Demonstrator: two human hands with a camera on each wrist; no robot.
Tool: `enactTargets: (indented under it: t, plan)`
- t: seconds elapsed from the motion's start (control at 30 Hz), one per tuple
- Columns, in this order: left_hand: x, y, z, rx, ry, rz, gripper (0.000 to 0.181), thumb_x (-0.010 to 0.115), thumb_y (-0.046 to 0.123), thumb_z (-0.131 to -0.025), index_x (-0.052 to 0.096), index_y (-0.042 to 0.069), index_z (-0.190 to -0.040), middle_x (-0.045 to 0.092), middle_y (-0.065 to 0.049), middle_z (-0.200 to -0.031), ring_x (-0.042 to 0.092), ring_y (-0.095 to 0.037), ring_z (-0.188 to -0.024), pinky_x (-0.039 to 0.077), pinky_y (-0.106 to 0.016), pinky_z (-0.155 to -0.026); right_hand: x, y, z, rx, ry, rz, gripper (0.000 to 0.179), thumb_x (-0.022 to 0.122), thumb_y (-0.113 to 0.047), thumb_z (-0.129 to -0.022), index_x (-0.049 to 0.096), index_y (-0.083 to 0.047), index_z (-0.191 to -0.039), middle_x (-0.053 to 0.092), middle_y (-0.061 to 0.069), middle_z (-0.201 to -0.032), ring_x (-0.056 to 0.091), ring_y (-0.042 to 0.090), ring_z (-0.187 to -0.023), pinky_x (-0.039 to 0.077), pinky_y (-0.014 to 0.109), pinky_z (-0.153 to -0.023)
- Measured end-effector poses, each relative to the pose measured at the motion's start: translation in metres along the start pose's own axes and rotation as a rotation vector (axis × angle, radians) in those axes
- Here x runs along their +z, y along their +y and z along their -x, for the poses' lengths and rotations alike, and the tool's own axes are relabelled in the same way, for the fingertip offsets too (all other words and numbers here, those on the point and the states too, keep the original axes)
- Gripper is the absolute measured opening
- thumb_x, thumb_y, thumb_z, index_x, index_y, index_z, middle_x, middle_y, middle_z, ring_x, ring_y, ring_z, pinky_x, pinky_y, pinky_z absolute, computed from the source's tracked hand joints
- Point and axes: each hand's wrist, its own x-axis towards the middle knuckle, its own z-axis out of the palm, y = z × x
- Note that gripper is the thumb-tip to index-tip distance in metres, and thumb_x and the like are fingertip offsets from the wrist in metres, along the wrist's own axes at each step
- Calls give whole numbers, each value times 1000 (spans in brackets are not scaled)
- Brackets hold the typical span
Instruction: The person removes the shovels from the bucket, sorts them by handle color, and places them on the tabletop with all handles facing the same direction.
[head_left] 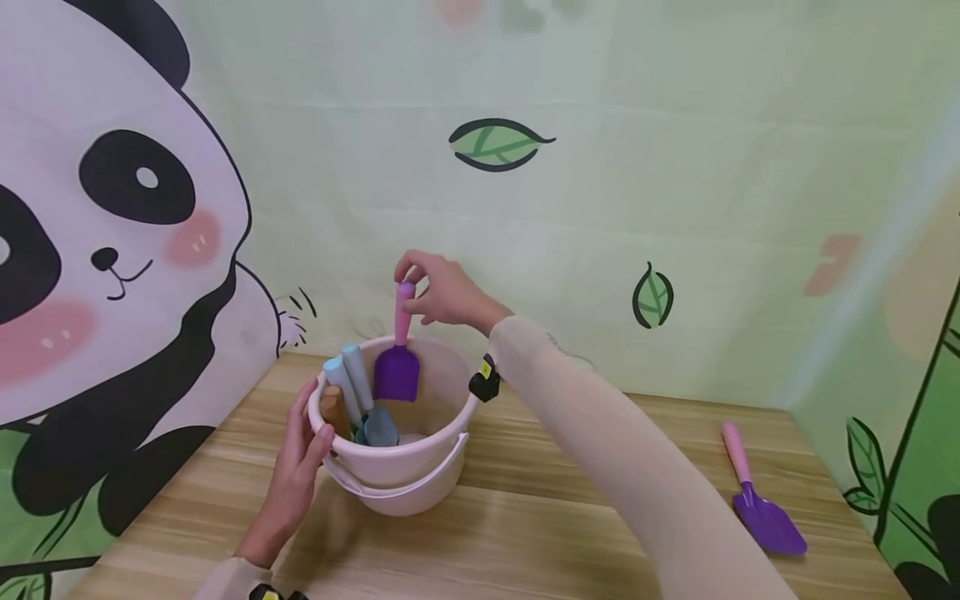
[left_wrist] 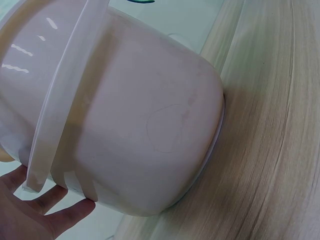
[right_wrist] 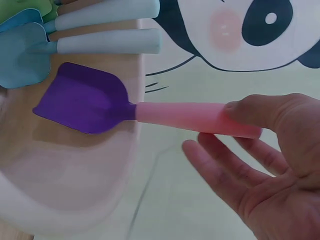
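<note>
A pale pink bucket [head_left: 405, 496] stands on the wooden table. My left hand [head_left: 294, 475] rests against its left side, fingers [left_wrist: 72, 215] fairly straight on the outer wall. In the left wrist view the thumb is hidden. My right hand [head_left: 450, 292] pinches the pink handle end of a toy shovel [right_wrist: 90, 100] between thumb and fingers. The shovel's purple blade points down inside the bucket, below the rim. Beside it in the bucket lean blue toy shovels [right_wrist: 107, 41] with light blue handles. Brown handles [head_left: 333, 410] stand at the bucket's left.
Another purple toy shovel [head_left: 768, 525] with a pink handle lies on the table [head_left: 555, 533] at the right. The bucket's carrying handle [head_left: 431, 477] hangs down in front. Behind the table hangs a pale green backdrop [head_left: 585, 225] with a panda and leaves.
</note>
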Motion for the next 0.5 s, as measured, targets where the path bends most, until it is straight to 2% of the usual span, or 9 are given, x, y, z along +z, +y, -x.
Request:
enactTargets:
  t: [0.33, 0.5]
  plan:
    - [1, -4, 0, 37, 20, 33, 61, 41, 16, -110, 17, 25, -165, 20, -6, -168, 22, -32, -151, 32, -10, -105, -9, 3, 3, -84, 134, -184, 26, 73, -2, -93, 61, -10, -114, 65, 11, -112, 73, 23, -89, 62, 42, -73]
    - [2, -2, 0, 42, 21, 38, 61, 41, 15, -109, 17, 24, -165, 19, -6, -168, 22, -32, -151, 32, -10, -105, -12, -2, 6, -125, 184, -279, 27, 71, 1, -93, 63, -7, -117, 66, 12, -112, 73, 25, -88, 62, 43, -75]
